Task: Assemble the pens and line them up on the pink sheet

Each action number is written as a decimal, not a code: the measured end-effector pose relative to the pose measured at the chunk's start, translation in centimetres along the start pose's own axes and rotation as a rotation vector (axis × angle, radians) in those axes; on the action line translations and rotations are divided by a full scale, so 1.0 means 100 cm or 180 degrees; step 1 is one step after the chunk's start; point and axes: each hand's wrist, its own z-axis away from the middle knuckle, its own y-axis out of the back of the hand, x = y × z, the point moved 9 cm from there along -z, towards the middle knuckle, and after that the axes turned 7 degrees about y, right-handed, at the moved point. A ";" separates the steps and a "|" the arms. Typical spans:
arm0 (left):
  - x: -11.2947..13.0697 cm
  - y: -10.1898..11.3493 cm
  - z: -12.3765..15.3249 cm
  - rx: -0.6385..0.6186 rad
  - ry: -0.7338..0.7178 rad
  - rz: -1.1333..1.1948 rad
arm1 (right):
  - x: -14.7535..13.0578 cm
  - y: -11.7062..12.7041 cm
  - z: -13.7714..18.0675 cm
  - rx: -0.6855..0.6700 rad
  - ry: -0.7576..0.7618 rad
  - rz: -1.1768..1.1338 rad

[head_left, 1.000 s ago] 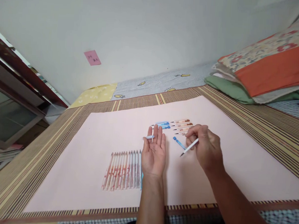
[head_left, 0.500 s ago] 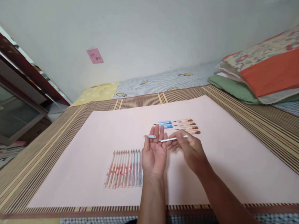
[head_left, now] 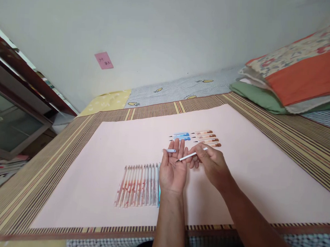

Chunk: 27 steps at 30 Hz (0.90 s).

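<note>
My left hand (head_left: pixel 173 172) is palm up, with a small pale blue pen cap (head_left: pixel 169 150) pinned between the thumb and the fingers, which stretch out. My right hand (head_left: pixel 211 161) grips a slim white pen (head_left: pixel 192 154) with a dark tip, pointing down and left at the left palm. Whether the tip touches the palm I cannot tell. Behind the hands lie blue pens (head_left: pixel 182 134) and several peach pens with brown ends (head_left: pixel 204 136), their dark tips facing left. Left of my wrist is a row of patterned pens (head_left: pixel 136 186); its right end is partly hidden.
A pale pink sheet (head_left: pixel 90 178) lies under everything on a striped mat (head_left: pixel 20 189). Folded bedding with an orange band (head_left: pixel 308 72) is piled at the back right. A pink note (head_left: pixel 104 60) sticks to the wall.
My left hand has shifted slightly right with the cap, showing more of the pen row's right end. The white pen's tip now points lower, toward the middle of the palm.
</note>
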 end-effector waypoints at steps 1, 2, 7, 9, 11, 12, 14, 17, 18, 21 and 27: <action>0.002 0.000 0.000 0.0022 -0.0033 0.0041 | -0.001 0.000 0.000 -0.0019 0.0010 0.0014; 0.003 0.001 0.000 0.0060 -0.0071 0.0078 | -0.002 0.000 0.000 -0.0040 0.0019 0.0028; 0.011 0.005 0.000 0.0239 -0.0217 0.0184 | -0.003 -0.006 0.002 -0.0206 0.0050 0.0072; 0.011 0.005 0.001 0.0245 -0.0223 0.0188 | -0.003 -0.007 0.002 -0.0229 0.0047 0.0077; 0.011 0.004 0.002 0.0269 -0.0208 0.0215 | -0.003 -0.007 0.002 -0.0223 0.0038 0.0071; 0.010 0.005 0.002 0.0282 -0.0194 0.0248 | -0.003 -0.007 0.002 -0.0214 0.0025 0.0054; 0.009 0.005 0.002 0.0290 -0.0164 0.0323 | -0.001 -0.008 0.002 -0.0202 -0.0028 -0.0008; 0.009 0.005 0.001 0.0293 -0.0164 0.0353 | 0.001 -0.009 0.002 -0.0214 -0.0132 -0.0136; 0.009 0.006 0.001 0.0296 -0.0167 0.0348 | 0.002 -0.010 0.002 -0.0225 -0.0157 -0.0176; 0.010 0.007 0.000 0.0303 -0.0176 0.0346 | 0.006 -0.012 0.003 -0.0247 -0.0218 -0.0301; 0.012 0.013 0.000 0.0427 -0.0210 0.0331 | 0.019 -0.009 0.001 -0.0138 -0.0350 -0.0489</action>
